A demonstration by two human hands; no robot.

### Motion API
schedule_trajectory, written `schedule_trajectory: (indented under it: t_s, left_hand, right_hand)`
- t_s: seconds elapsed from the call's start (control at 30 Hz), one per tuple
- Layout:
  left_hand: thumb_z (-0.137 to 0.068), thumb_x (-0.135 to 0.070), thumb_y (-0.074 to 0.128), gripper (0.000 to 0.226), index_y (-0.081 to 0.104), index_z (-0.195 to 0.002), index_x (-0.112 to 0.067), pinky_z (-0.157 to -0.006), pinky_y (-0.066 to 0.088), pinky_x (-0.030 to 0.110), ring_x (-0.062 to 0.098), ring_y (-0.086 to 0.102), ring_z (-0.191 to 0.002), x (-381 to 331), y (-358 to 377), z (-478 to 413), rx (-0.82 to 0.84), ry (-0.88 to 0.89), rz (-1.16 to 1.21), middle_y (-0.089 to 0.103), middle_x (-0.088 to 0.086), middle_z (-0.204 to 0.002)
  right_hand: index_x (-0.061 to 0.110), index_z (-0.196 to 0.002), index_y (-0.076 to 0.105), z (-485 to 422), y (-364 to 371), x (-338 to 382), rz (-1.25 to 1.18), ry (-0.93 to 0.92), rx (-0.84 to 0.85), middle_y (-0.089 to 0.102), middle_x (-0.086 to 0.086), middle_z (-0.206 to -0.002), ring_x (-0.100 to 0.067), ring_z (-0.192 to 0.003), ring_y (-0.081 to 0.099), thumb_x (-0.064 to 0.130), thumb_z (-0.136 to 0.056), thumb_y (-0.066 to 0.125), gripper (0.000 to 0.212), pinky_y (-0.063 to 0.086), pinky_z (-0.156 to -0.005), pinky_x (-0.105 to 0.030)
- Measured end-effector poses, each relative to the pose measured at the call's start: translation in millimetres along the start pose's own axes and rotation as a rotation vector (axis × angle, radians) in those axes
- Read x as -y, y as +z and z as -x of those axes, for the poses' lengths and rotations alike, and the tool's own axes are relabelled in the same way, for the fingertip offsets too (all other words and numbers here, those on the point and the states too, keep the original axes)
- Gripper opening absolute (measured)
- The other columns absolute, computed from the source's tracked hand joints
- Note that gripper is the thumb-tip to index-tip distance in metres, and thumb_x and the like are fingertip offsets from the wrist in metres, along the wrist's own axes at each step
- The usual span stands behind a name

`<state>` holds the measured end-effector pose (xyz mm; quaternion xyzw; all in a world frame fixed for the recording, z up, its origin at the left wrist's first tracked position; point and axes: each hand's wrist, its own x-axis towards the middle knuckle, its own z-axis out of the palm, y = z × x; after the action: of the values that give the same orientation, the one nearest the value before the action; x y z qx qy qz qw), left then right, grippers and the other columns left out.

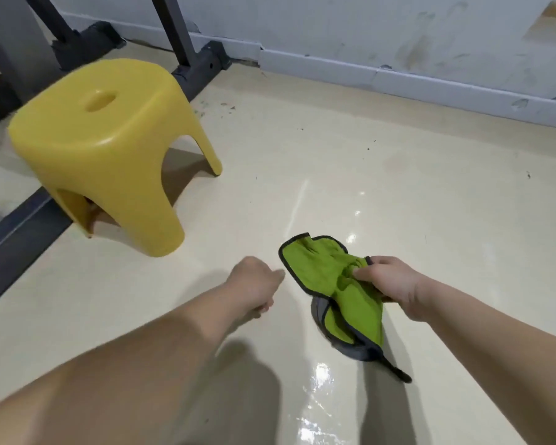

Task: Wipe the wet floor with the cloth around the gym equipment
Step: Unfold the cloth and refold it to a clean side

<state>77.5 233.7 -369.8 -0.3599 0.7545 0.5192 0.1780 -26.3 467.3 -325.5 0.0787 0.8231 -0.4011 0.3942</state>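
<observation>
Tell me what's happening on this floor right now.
A person is crouched over a glossy, wet-looking floor. The right hand grips a green cloth with dark edging, which is bunched and partly draped onto the floor. The left hand is loosely closed, empty, just left of the cloth. A yellow plastic stool stands beside the dark metal equipment frame near the wall.

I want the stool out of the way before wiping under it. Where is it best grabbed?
Probably by the oval hole in the seat of the yellow stool, reaching down from above with the free left hand. The hole faces up and is unobstructed; the smooth splayed legs offer less purchase.
</observation>
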Motion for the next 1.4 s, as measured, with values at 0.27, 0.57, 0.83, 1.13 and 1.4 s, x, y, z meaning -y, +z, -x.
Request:
schedule_trajectory:
  t_s: [0.27, 0.57, 0.83, 1.13, 1.4]
  left_hand:
    - [-0.094, -0.069, 0.06, 0.059, 0.073, -0.125, -0.021, -0.094, 0.058, 0.038, 0.021, 0.076, -0.106, 5.5, 69.2, 12.8, 0.449, -0.237, 0.616, 0.079, 0.002, -0.115]
    - [-0.092, -0.006, 0.069, 0.009, 0.072, -0.1, -0.005, -0.067, 0.058, 0.031, 0.025, 0.071, -0.08, -84.3, 11.3, 3.2, -0.017, 0.074, 0.779, 0.076, 0.013, -0.097]
    - [-0.08, 0.011, 0.046, 0.044, 0.082, -0.098, -0.007, -0.103, 0.051, 0.03, 0.015, 0.064, -0.121, -91.9, -49.5, 57.6, 0.072, 1.06, -0.221, 0.07, 0.005, -0.127]
    - [-0.093, 0.006, 0.044, 0.051, 0.07, -0.104, -0.037, -0.07, 0.048, 0.02, 0.007, 0.061, -0.073, -46.5, -64.3, 19.4, -0.422, 0.541, 0.125, 0.069, -0.013, -0.085]
    - [-0.095, -0.017, 0.061, 0.023, 0.07, -0.074, -0.022, -0.06, 0.044, 0.023, 0.007, 0.05, -0.059, -88.7, -90.0, 26.0, -0.45, 0.582, 0.145, 0.06, -0.012, -0.064]
  right_hand:
    - [0.015, -0.103, 0.069, 3.2, 6.8, 11.2, -0.367, -0.032, 0.299, 0.074, -0.003, -0.087, -0.016, -0.07, 0.069, 0.022, -0.104, 0.048, 0.022, 0.056, -0.074, -0.034]
    - [0.017, -0.099, 0.073, -3.4, -8.5, 48.4, -0.384, -0.319, -0.01, 0.066, -0.004, -0.079, -0.023, -0.068, 0.055, -0.002, -0.09, 0.045, 0.035, 0.048, -0.056, -0.03]
    - [0.007, -0.094, 0.077, 5.2, -52.2, 56.2, -0.442, -0.395, 0.092, 0.076, -0.006, -0.085, -0.025, -0.081, 0.064, -0.012, -0.093, 0.047, 0.036, 0.051, -0.065, -0.033]
    - [0.014, -0.1, 0.078, -3.3, -53.1, 20.2, -0.365, -0.338, -0.18, 0.074, -0.014, -0.104, -0.022, -0.075, 0.067, -0.011, -0.096, 0.045, 0.042, 0.061, -0.083, -0.038]
    - [0.022, -0.084, 0.07, 9.2, -57.5, 73.4, -0.408, -0.527, -0.34, 0.059, 0.014, -0.068, -0.016, -0.075, 0.052, 0.023, -0.095, 0.063, 0.013, 0.05, -0.073, -0.033]
